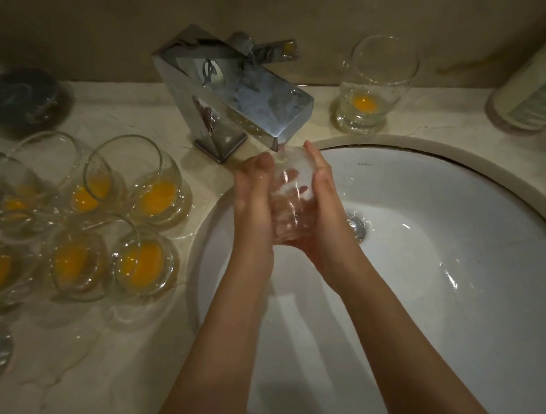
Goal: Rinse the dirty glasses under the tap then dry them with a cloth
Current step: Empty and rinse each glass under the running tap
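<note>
A clear glass (291, 187) sits between both my hands under the chrome tap (237, 91), with water running into it. My left hand (253, 195) grips its left side, fingers curled round it. My right hand (322, 201) cups it from below and from the right. Both hands are over the white sink (455, 216). Several dirty glasses (141, 261) with orange dregs stand on the counter at the left. One more dirty glass (373, 87) stands right of the tap.
A dark object (16, 100) lies at the back left of the marble counter (99, 358). A pale bottle (531, 95) stands at the far right. The drain (358, 226) shows beside my right wrist. The counter is wet around the glasses.
</note>
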